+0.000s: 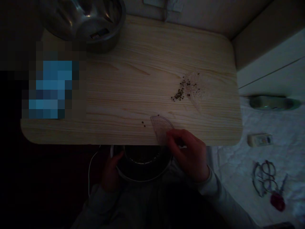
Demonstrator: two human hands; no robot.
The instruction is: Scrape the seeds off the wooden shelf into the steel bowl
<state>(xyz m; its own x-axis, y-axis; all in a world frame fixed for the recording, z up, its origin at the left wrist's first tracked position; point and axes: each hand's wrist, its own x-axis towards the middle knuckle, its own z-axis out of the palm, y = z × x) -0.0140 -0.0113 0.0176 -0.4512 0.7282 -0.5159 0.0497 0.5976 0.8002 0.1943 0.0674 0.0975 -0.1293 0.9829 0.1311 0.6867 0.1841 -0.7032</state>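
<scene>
My right hand (188, 151) pinches a clear, fan-shaped piece of plastic (160, 127) lying at the table's near edge. Its exact kind is hard to make out in the dim light. Below that edge, my left hand (111, 173) grips the left side of a dark round bowl (143, 168) with a pale rim; the table hides its far part. A small heap of dark seed-like grains (178, 93) lies right of the table's middle, partly over a clear, crinkled plastic piece (197, 90). A few stray grains (143, 124) sit left of the fan-shaped piece.
A large metal basin (107, 44) stands at the table's back left. A pixelated blue patch covers the left side. The pale wood table (133, 70) has rounded corners. On the white quilted surface at right lie a green object (274, 102), a small box (260, 140) and scissors-like items (268, 178).
</scene>
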